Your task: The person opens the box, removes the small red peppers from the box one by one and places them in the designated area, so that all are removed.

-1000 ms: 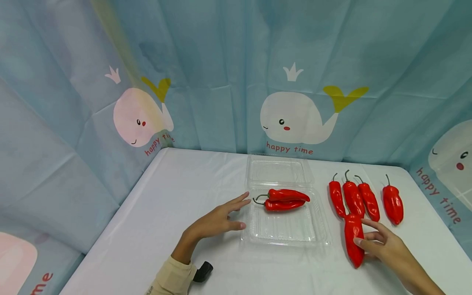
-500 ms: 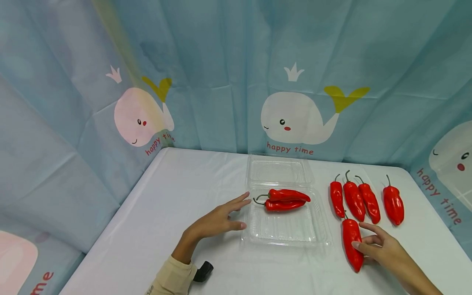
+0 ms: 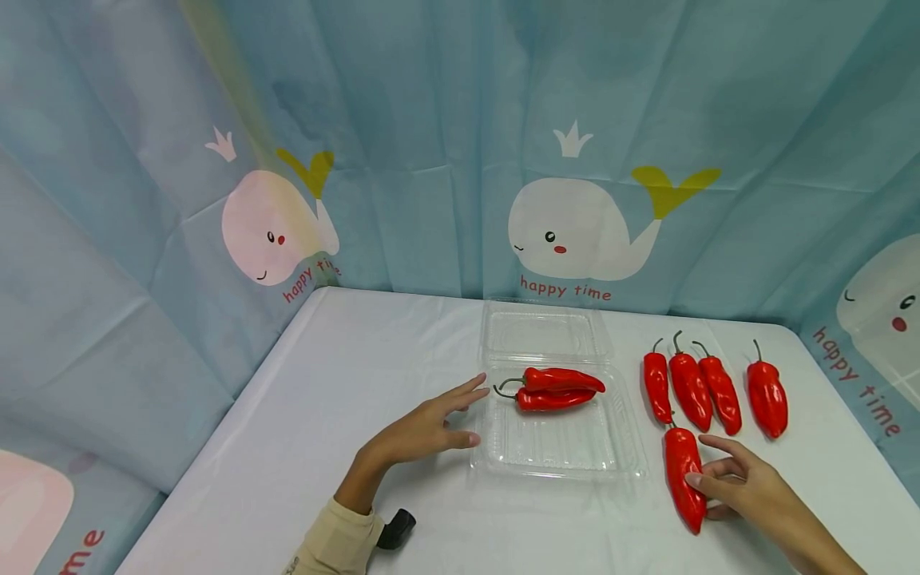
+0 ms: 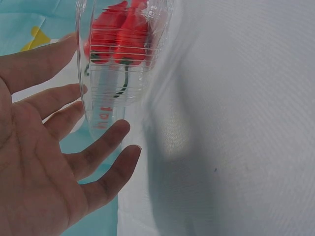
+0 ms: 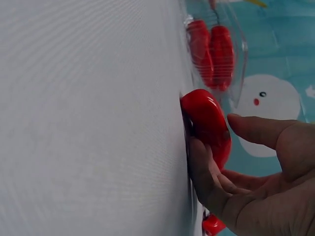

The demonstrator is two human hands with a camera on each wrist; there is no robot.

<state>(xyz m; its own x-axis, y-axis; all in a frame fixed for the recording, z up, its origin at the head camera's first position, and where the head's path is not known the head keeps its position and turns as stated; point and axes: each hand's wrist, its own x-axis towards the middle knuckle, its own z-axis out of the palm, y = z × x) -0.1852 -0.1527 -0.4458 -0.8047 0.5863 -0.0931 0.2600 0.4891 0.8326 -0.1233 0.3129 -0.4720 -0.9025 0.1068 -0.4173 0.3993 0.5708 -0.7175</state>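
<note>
In the head view my right hand (image 3: 747,487) holds a red pepper (image 3: 683,471) at the near end of the pepper group, thumb on top and fingers curled along its right side. The right wrist view has this pepper (image 5: 209,118) lying close over the white cloth, with fingers under its edge. My left hand (image 3: 420,431) is spread at the left edge of an open clear plastic clamshell box (image 3: 561,463). Two red peppers (image 3: 557,399) lie side by side in that box, stems to the left. In the left wrist view, the left fingertips (image 4: 120,129) are right by the box wall.
Beyond the held pepper, three red peppers (image 3: 690,391) lie in a row, stems away from me. One more pepper (image 3: 767,399) lies apart on their right. The box's lid (image 3: 542,331) lies folded back toward the whale-print curtain (image 3: 460,160). A white cloth covers the table (image 3: 345,359).
The right hand and its pepper have shifted slightly left and toward me, so the pepper's stem now shows. The nearby leftmost pepper has turned slightly. My left hand stays in place.
</note>
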